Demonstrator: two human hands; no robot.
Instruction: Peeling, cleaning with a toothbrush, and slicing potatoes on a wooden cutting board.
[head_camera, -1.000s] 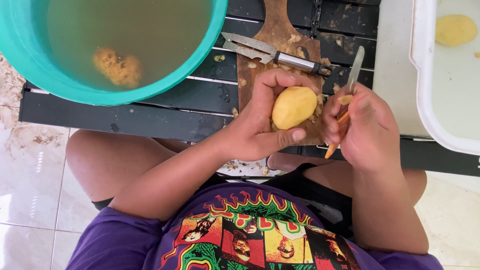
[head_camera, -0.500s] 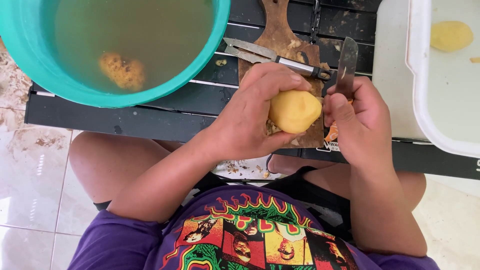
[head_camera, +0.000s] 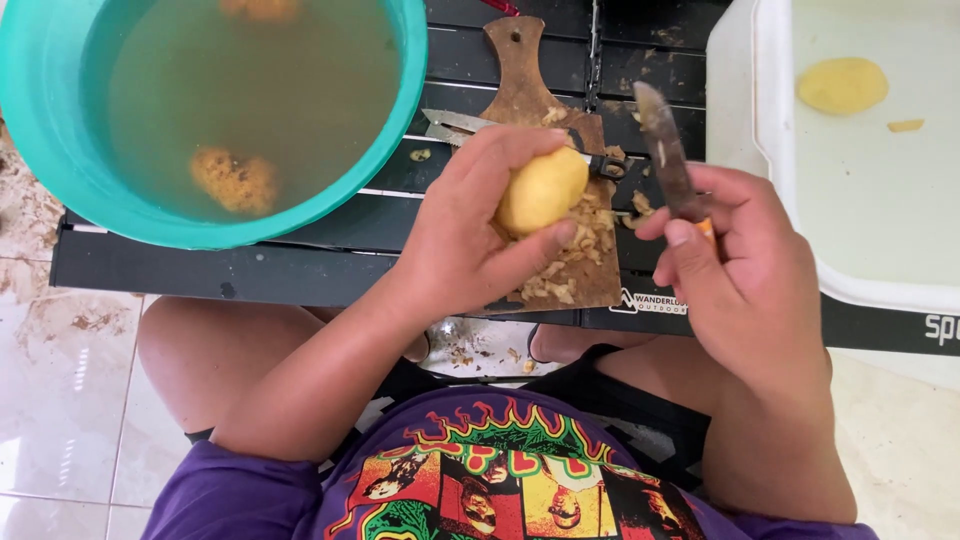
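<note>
Gripping a peeled potato, the left hand holds it over the board near the counter's front edge, peelings heaped beneath. Just beside it, the right hand is closed round a knife, blade pointing away, clear of the potato. A teal basin of water sits at the counter's left end; a white tub at the right end holds another potato.

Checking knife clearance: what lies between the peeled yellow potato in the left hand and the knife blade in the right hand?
In the head view, potato and blade are apart; the gap shows the wooden cutting board, peel scraps and scissors.
</note>
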